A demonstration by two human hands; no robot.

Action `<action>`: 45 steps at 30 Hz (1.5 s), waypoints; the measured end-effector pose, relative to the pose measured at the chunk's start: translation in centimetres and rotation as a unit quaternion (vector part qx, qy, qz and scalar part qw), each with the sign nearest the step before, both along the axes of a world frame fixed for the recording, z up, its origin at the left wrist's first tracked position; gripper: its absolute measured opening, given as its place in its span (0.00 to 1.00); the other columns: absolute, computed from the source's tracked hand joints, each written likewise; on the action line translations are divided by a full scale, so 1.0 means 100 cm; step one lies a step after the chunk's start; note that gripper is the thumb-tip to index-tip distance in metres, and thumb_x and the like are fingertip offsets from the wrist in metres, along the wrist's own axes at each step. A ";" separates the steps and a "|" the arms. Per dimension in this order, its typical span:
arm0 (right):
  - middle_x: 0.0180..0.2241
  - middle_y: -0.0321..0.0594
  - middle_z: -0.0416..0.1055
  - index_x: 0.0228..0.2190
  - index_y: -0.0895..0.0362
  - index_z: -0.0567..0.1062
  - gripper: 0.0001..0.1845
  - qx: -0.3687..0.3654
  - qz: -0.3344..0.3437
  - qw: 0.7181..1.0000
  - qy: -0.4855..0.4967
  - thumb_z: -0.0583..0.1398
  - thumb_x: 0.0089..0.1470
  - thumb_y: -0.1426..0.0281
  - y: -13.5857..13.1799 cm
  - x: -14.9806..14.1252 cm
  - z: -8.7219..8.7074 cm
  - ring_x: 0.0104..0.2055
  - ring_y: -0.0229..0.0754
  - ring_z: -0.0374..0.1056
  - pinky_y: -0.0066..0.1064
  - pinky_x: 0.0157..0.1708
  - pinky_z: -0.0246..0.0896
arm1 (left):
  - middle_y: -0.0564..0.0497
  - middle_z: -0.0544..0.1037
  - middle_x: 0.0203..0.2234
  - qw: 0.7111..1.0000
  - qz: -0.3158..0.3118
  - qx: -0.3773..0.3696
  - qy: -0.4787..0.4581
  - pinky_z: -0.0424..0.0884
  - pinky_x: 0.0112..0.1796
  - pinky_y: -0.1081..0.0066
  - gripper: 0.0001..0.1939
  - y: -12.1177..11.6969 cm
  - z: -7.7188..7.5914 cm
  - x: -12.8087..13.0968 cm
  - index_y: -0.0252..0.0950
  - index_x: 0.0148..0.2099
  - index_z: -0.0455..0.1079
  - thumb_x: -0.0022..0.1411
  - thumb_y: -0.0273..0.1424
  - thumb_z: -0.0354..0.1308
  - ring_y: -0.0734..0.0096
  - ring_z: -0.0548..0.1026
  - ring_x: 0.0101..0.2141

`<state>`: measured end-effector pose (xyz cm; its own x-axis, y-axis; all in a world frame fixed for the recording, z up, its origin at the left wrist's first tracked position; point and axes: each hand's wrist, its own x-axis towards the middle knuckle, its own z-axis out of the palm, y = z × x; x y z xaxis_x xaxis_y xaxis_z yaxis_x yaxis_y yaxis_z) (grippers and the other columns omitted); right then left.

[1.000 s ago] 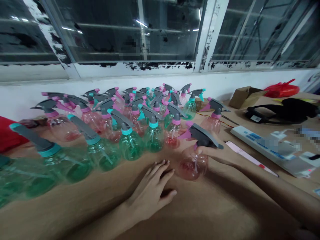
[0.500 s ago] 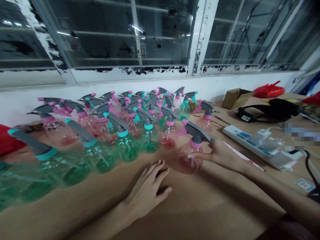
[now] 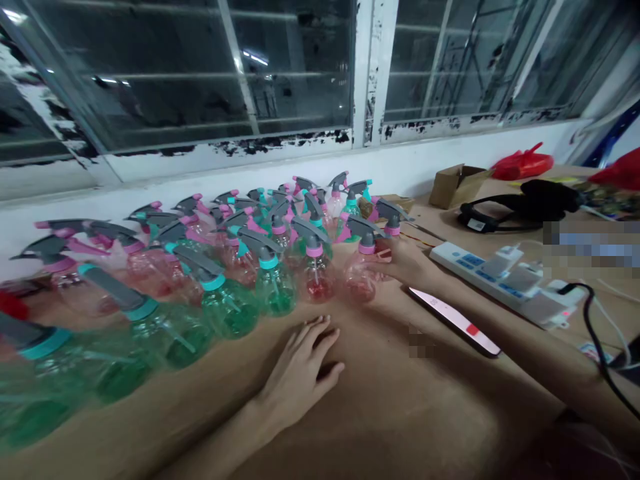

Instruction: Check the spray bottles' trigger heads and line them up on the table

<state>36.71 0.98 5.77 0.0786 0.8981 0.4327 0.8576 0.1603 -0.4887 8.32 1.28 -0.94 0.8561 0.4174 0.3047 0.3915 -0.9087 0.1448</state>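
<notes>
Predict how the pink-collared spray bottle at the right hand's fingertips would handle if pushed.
The spray bottle is probably light for its size: its see-through body looks mostly empty. It might tip, since its trigger head overhangs that rounded body.

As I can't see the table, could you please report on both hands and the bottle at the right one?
Right hand at pink-collared spray bottle, grip unclear. Left hand empty, palm down on table. Pink strip near right forearm.

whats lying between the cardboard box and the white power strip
In the head view, a black, headset-like item lies between the cardboard box and the white power strip.
</notes>
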 end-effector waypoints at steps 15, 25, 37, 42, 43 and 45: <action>0.35 0.50 0.77 0.36 0.59 0.73 0.16 0.029 -0.023 0.999 0.006 0.64 0.48 0.61 0.028 -0.010 0.004 0.38 0.55 0.73 0.39 0.35 0.64 | 0.44 0.66 0.55 0.999 -0.019 -0.037 -0.016 0.62 0.54 0.54 0.20 0.008 0.004 0.028 0.37 0.57 0.62 0.63 0.30 0.54 0.54 0.63 0.56; 0.45 0.48 0.75 0.46 0.58 0.70 0.23 0.059 0.005 0.994 0.090 0.62 0.51 0.60 -0.001 -0.011 0.004 0.44 0.49 0.72 0.40 0.42 0.68 | 0.47 0.67 0.55 0.999 -0.004 -0.039 -0.028 0.66 0.53 0.55 0.21 0.008 0.003 0.026 0.41 0.58 0.63 0.62 0.31 0.55 0.54 0.66 0.55; 0.41 0.51 0.75 0.38 0.59 0.74 0.23 0.097 -0.142 0.972 0.161 0.61 0.48 0.53 0.000 0.051 -0.007 0.39 0.49 0.73 0.38 0.34 0.67 | 0.49 0.69 0.52 0.998 -0.024 -0.010 -0.064 0.68 0.51 0.60 0.18 0.011 0.003 0.025 0.43 0.57 0.61 0.64 0.28 0.50 0.60 0.69 0.52; 0.30 0.46 0.78 0.29 0.59 0.78 0.20 0.109 -0.135 0.972 0.158 0.60 0.49 0.54 0.026 0.042 -0.005 0.35 0.50 0.73 0.36 0.34 0.63 | 0.48 0.70 0.51 0.996 -0.031 -0.006 -0.083 0.69 0.50 0.61 0.17 0.011 0.004 0.025 0.40 0.56 0.61 0.66 0.28 0.49 0.62 0.69 0.51; 0.26 0.45 0.77 0.27 0.59 0.78 0.20 0.114 -0.142 0.970 0.161 0.60 0.49 0.54 0.027 0.041 -0.004 0.32 0.50 0.72 0.36 0.33 0.62 | 0.47 0.70 0.51 0.996 -0.030 -0.008 -0.086 0.69 0.50 0.61 0.17 0.010 0.004 0.025 0.40 0.56 0.61 0.66 0.28 0.49 0.62 0.70 0.51; 0.24 0.45 0.77 0.26 0.61 0.78 0.21 0.129 -0.160 0.964 0.171 0.59 0.49 0.54 0.024 0.041 -0.002 0.30 0.51 0.72 0.36 0.32 0.61 | 0.47 0.70 0.51 0.995 -0.029 -0.015 -0.093 0.69 0.49 0.61 0.16 0.009 0.006 0.024 0.41 0.56 0.61 0.66 0.27 0.48 0.63 0.70 0.50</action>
<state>40.80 3.39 5.53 0.5110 0.6707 0.5377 0.6786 0.0693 -0.7312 10.75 2.20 -0.33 0.8092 0.3804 0.4478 0.3032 -0.9232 0.2363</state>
